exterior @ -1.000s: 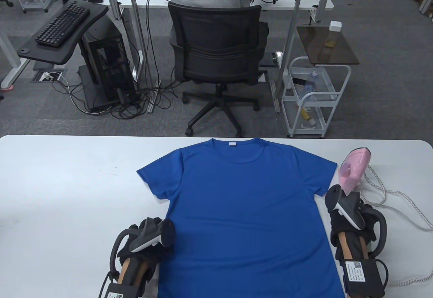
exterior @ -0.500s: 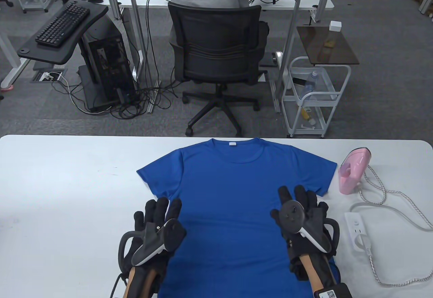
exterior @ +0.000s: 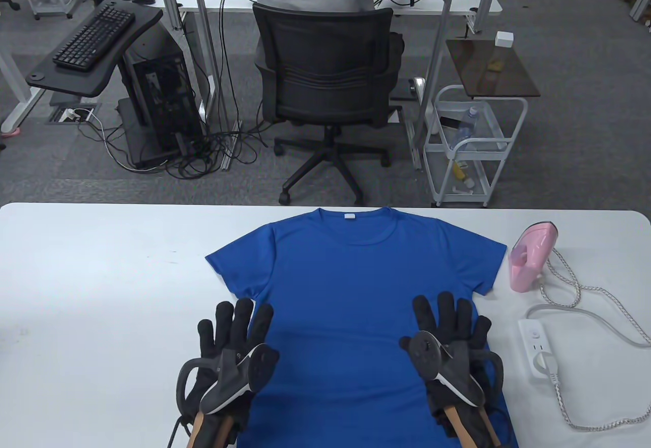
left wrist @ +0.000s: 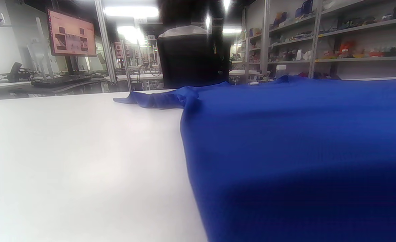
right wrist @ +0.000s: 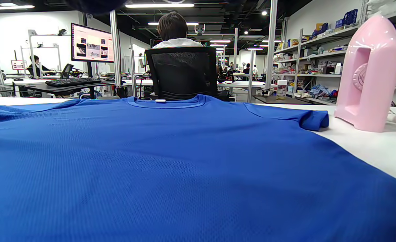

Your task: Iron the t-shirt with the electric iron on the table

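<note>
A blue t-shirt point(exterior: 356, 285) lies flat on the white table point(exterior: 101, 275), collar at the far side; it also shows in the left wrist view point(left wrist: 302, 141) and the right wrist view point(right wrist: 150, 151). A pink iron point(exterior: 530, 263) stands upright to the right of the shirt's right sleeve, also in the right wrist view point(right wrist: 369, 74). My left hand point(exterior: 234, 331) lies flat with fingers spread on the shirt's left side edge. My right hand point(exterior: 452, 321) lies flat with fingers spread on the shirt's right side. Both hold nothing.
A white power strip point(exterior: 538, 349) lies right of my right hand, with the iron's braided cord point(exterior: 600, 290) looping across the table's right end. An office chair point(exterior: 325, 87) and a white cart point(exterior: 473, 148) stand beyond the far edge.
Both hands came from beside the shirt's lower edges onto the shirt and opened flat; in the last half second they slid slightly toward me along the cloth.
</note>
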A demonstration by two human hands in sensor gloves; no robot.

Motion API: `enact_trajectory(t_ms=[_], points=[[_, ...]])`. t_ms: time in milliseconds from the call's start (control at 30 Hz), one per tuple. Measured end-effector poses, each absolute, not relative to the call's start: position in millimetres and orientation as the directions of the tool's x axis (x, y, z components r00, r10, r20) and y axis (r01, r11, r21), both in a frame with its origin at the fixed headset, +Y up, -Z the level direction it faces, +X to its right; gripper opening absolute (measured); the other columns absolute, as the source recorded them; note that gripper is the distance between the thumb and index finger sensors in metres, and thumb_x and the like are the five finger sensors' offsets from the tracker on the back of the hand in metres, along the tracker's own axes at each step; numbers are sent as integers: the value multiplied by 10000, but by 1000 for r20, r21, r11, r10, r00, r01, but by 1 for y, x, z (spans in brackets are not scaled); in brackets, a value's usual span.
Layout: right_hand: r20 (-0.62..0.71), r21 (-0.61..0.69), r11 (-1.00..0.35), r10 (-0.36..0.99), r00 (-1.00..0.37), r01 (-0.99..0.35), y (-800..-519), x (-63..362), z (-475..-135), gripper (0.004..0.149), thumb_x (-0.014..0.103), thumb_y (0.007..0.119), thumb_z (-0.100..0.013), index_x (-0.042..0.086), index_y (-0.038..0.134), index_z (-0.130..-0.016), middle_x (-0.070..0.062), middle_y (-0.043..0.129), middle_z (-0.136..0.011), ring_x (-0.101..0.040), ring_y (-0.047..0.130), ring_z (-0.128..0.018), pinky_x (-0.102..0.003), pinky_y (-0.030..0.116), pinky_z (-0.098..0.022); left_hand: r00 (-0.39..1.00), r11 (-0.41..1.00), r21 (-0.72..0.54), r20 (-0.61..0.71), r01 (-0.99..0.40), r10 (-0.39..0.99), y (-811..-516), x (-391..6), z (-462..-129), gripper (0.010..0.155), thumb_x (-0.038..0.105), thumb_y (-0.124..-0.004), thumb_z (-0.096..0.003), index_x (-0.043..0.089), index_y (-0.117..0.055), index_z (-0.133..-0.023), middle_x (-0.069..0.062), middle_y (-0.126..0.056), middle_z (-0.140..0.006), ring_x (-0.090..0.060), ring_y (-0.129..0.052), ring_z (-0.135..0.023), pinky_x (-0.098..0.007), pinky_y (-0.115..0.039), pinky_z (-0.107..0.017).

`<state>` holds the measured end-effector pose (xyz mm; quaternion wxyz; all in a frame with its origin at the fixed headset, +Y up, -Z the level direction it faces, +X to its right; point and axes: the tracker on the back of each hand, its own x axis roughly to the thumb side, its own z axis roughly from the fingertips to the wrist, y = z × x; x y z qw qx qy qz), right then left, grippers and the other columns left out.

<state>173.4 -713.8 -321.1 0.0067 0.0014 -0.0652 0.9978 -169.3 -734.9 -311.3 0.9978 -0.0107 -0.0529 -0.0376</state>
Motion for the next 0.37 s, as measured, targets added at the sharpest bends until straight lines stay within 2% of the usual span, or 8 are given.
enact_trajectory(t_ms=[367], points=[[-23, -101, -995, 11, -1000, -8, -722, 178, -325, 747, 537, 608, -457, 269, 406, -1124, -255, 373, -1188, -580, 406, -1038, -771, 350, -684, 989, 995, -52, 120, 87, -80, -741, -168, -311, 850, 578, -545, -489, 347, 41, -1059, -92, -125, -1218, -431, -176, -1114, -650, -265, -762]])
